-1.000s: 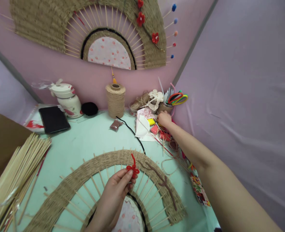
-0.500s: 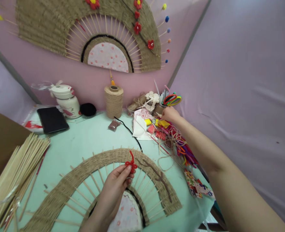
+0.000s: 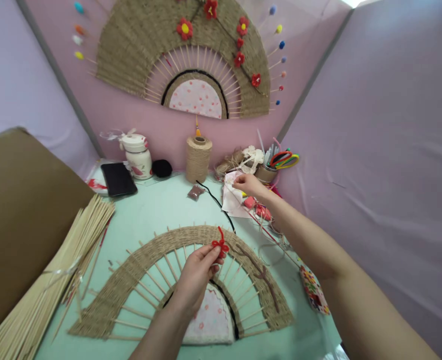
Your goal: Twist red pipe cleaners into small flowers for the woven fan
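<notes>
While left hand pinches red flower, right hand hovers near papers.

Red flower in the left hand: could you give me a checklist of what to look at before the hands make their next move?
1. Red flower gripped by the left hand: ok.
2. Left hand free: not ok, it holds the flower.
3. Right hand holding something: cannot tell, its pinched fingertips are too small to read.
4. Lower woven fan lying on the table: ok.
5. Brown branch on the fan's right side: ok.
6. Scissors in the cup, handles up: ok.
</notes>
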A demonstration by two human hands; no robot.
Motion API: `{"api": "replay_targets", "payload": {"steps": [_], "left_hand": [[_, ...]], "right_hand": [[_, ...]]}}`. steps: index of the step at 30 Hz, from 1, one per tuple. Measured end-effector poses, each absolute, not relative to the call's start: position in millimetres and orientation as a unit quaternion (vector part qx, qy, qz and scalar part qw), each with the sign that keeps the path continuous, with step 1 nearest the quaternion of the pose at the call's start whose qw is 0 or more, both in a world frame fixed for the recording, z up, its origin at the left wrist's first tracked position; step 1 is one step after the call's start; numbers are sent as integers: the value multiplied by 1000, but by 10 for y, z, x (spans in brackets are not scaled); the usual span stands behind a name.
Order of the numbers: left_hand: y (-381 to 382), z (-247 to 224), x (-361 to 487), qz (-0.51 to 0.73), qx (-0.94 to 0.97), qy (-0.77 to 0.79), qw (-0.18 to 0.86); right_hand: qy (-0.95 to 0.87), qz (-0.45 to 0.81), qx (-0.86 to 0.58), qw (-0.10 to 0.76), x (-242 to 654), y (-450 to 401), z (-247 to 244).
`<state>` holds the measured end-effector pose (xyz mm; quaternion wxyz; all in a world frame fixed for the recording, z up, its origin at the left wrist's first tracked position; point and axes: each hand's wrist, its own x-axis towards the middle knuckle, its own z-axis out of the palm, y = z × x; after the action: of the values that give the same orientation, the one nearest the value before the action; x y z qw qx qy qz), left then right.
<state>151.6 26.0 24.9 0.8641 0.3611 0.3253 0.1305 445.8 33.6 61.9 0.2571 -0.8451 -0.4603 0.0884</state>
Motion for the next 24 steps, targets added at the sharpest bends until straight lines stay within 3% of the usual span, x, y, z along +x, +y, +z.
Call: {"api": "replay_targets", "payload": {"steps": [7, 24], "left_hand": [[258, 252, 1524, 132, 364, 328, 862], [243, 249, 1535, 129, 375, 319, 861]], "right_hand": [[-530, 143, -805, 226, 4210, 562, 418], [-585, -18, -807, 80, 4191, 638, 201]]}}
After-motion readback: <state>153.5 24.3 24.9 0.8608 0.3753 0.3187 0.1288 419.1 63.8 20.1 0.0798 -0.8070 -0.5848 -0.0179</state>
